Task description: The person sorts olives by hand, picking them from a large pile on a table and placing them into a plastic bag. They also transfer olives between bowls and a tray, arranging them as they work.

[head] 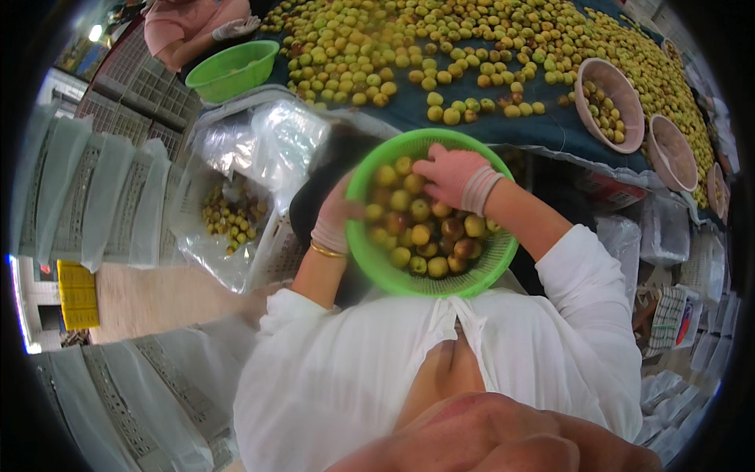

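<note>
A round green plastic basket (433, 285) full of yellow-green and reddish-brown small round fruit (420, 235) is held before my chest. My left hand (337, 215), in a pink glove with a bangle at the wrist, grips the basket's left rim; its fingers are blurred. Inside the basket at the upper right, my gloved right hand (457, 177) touches the fruit with its fingers partly spread; whether it holds a fruit I cannot tell. Beyond the basket lies a table's dark blue cloth (531, 127), spread with many more such fruit.
Pink baskets (634, 133) line the table's right part. At the upper left a person in a gloved hand (236, 28) reaches over a green basket (215, 79). A plastic-lined crate (268, 251) holds fruit at left. Stacked lined crates (94, 194) stand farther left.
</note>
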`<state>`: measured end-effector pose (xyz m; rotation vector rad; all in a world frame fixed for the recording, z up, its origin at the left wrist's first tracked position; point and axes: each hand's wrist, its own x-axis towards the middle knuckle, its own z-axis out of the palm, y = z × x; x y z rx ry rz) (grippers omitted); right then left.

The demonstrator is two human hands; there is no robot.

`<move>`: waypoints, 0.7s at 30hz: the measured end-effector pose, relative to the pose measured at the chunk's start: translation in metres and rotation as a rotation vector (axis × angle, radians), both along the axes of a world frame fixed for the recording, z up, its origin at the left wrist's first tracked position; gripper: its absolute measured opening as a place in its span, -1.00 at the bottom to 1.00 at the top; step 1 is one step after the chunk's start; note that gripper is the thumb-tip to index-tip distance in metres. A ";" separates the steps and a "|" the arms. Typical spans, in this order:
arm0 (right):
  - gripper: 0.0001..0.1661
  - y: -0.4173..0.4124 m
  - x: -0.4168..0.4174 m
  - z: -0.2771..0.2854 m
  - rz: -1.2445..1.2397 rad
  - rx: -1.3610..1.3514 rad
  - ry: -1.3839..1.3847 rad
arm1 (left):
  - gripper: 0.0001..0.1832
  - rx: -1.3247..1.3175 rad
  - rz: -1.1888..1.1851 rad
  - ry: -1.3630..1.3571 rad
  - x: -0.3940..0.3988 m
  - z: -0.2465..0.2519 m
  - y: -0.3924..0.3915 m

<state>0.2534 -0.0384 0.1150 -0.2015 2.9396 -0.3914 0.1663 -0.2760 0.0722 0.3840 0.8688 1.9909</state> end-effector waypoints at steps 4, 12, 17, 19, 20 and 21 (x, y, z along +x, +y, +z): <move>-0.66 0.008 -0.012 -0.006 -0.015 -0.128 -0.041 | -0.20 -0.009 -0.016 0.023 -0.012 -0.016 0.000; -0.77 0.104 0.002 0.015 -0.288 -1.603 0.407 | -0.33 0.183 0.105 -0.056 -0.058 -0.035 -0.032; -0.70 0.148 0.039 -0.071 -0.833 -1.401 0.282 | -0.67 -0.549 0.855 0.462 -0.110 -0.009 -0.038; -0.67 0.149 0.052 -0.114 -0.955 -1.218 0.157 | -0.78 -0.660 0.898 0.730 -0.142 0.010 -0.020; -0.67 0.150 0.054 -0.131 -0.995 -1.158 0.109 | -0.81 -0.897 0.924 0.884 -0.156 0.018 -0.010; -0.66 0.151 0.053 -0.144 -1.048 -1.097 0.057 | -0.83 -1.067 0.916 1.131 -0.169 0.025 -0.003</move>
